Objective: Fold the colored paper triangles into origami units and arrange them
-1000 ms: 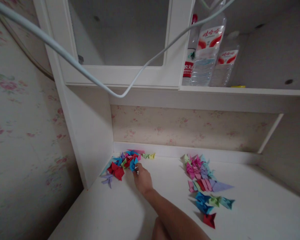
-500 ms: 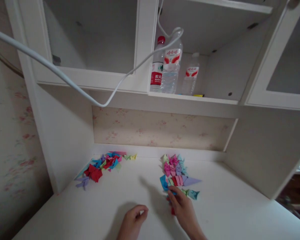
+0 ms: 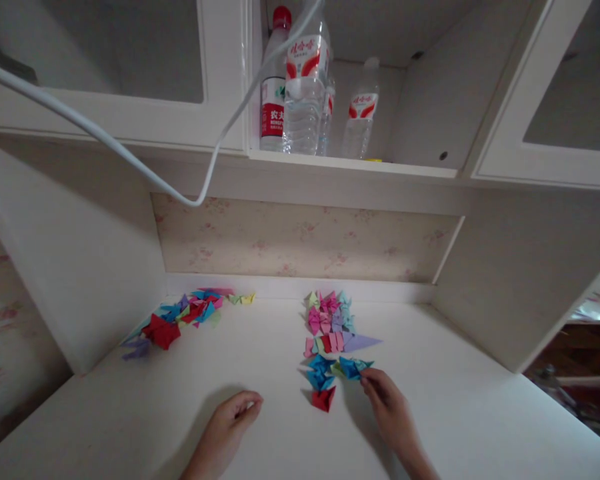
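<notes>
**Blue Folded Paper (image 3: 351,369) Pinched in Right Hand (image 3: 387,398)**

A person's right hand clamps thumb and fingers on the piece at the near side of clustered paper figures (image 3: 325,323), just beside a green one (image 3: 336,369). A red folded paper (image 3: 323,400) lies nearer the viewer. The left hand (image 3: 230,418), well apart, curls above the white counter (image 3: 275,360); its grip cannot be told. Bottles (image 3: 306,100) stand overhead.

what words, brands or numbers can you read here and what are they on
"农夫": red label of the red-capped bottle
"NONGF", rest unclear: same label
"娃哈哈": large clear bottle
"娃哈哈": smaller bottle at right
Smaller print on the labels: too small or blurred to read.
Folded papers: no writing I can make out.
</notes>
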Tool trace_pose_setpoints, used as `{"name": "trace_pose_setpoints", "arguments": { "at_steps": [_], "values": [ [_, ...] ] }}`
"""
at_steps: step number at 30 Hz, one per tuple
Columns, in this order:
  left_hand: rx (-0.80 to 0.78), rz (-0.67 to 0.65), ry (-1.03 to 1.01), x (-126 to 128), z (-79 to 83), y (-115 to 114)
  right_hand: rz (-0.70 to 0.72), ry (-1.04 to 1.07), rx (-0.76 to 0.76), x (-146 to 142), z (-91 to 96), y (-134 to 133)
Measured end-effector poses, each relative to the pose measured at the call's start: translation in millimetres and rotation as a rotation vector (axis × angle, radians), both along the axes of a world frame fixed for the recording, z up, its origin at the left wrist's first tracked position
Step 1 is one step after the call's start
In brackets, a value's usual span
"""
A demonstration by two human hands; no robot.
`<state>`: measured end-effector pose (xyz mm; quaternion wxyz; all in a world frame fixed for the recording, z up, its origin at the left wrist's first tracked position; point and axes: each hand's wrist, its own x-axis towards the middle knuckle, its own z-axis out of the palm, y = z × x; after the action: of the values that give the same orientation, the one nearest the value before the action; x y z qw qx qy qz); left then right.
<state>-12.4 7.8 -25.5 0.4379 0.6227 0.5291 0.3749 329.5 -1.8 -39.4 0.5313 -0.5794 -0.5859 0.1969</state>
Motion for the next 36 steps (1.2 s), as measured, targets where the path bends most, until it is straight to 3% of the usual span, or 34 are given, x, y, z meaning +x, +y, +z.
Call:
{"name": "trace_pose_setpoints", "arguments": {
  "at_steps": [5, 10, 14, 23, 29, 36],
  "values": [
    [-0.03, -0.002, -0.006, 1.0, 2.8, 1.1, 0.09, 0.08, -0.07, -0.7, 7.0, -3.7],
    [-0.031, -0.013, 0.005, 2.1, 5.0, 0.1, 0.183, -0.145, -0.069, -2.1, 18.8, -10.7],
    [-0.037, -0.016, 0.015, 1.8, 6.7, 0.0, 0.177, -0.304, -0.066, -5.6, 21.9, -11.0],
    [-0.026, -0.039, -0.001, -1.2, -4.7, 2.2, 0.096, -0.415, 0.038, -7.6, 3.0, 0.5],
    [-0.028, -0.026, 0.015, 0.4, 0.6, 2.1, 0.071, -0.449, 0.053, -5.9, -4.3, 3.4],
    [0.005, 0.032, 0.018, -1.1, -6.7, 1.1, -0.221, -0.354, 0.062, -2.7, -6.0, -5.8]
  ]
}}
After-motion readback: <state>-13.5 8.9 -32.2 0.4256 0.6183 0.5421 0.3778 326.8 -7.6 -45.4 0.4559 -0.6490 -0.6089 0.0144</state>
